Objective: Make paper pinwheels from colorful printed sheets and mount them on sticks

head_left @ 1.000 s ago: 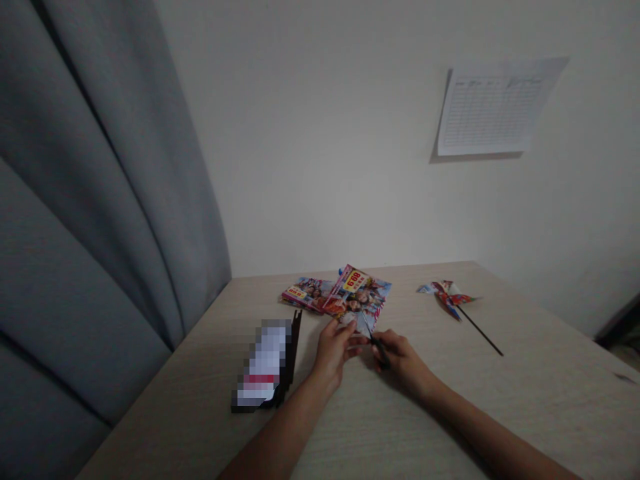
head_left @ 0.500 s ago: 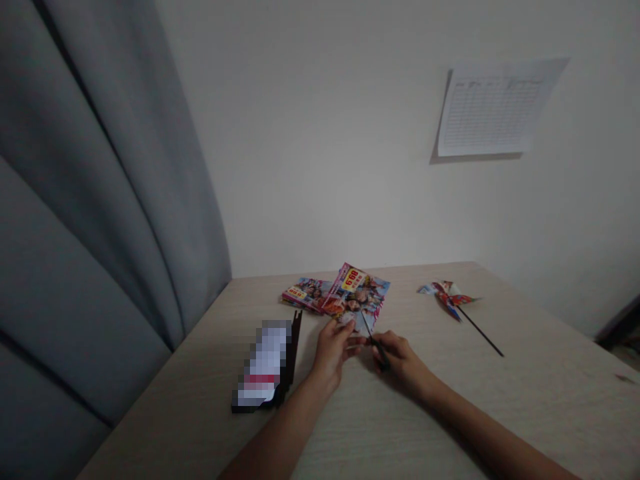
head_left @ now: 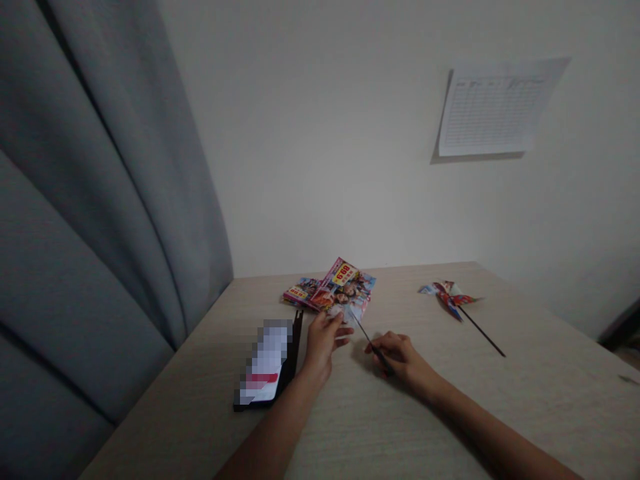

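Dim, warped edges, perhaps slight blur

This looks like a plain room in a home. A grey curtain [head_left: 90,200] hangs beside the wooden worktop [head_left: 550,347], and a printed sheet [head_left: 493,107] is fixed to the wall [head_left: 325,133].

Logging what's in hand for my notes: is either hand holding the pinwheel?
No, the pinwheel lies untouched on the table, while the right hand holds a thin black stick.

L hand [head_left: 321,345] & R hand [head_left: 399,357] now further apart; flyer [head_left: 346,288] shifted left.
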A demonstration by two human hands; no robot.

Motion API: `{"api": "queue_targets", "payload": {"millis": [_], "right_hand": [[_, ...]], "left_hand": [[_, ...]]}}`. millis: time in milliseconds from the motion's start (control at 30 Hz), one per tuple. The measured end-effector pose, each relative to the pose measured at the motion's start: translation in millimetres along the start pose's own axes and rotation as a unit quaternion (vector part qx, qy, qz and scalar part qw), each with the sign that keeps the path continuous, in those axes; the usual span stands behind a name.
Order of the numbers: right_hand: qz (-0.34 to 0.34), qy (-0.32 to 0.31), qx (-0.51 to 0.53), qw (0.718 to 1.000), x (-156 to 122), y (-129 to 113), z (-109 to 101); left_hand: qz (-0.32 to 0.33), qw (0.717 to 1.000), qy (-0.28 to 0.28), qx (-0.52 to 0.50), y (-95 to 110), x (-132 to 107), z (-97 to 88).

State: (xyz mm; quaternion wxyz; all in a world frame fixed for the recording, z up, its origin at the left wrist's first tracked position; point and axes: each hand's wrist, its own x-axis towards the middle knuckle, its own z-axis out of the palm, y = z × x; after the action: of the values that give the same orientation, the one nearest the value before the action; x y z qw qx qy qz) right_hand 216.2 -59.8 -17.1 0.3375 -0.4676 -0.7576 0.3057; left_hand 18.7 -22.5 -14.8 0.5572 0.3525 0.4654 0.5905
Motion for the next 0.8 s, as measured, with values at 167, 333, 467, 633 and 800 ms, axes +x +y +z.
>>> {"api": "queue_targets", "payload": {"millis": [167,333,467,633,800], "right_hand": [[-0.054,0.0,-0.038,0.998,1.8,4.2,-12.0],[-0.06,0.149,-0.144,0.976,14.0,27.9,-21.6],[-0.014,0.236,-0.163,0.958,22.6,49.1,-28.2],[0.011,0.266,-0.156,0.951,26.3,61.8,-29.6],[0.009,0.252,-0.126,0.96,27.1,63.1,-23.5]], "left_hand": [[0.018,0.999,0.002,0.05,1.8,6.2,-6.4],[0.002,0.994,-0.023,0.111,4.5,8.3,-8.5],[-0.021,0.985,-0.049,0.166,8.1,10.5,-10.1],[-0.042,0.975,-0.083,0.202,10.5,11.0,-13.1],[-0.042,0.974,-0.111,0.191,9.7,9.3,-15.4]]}}
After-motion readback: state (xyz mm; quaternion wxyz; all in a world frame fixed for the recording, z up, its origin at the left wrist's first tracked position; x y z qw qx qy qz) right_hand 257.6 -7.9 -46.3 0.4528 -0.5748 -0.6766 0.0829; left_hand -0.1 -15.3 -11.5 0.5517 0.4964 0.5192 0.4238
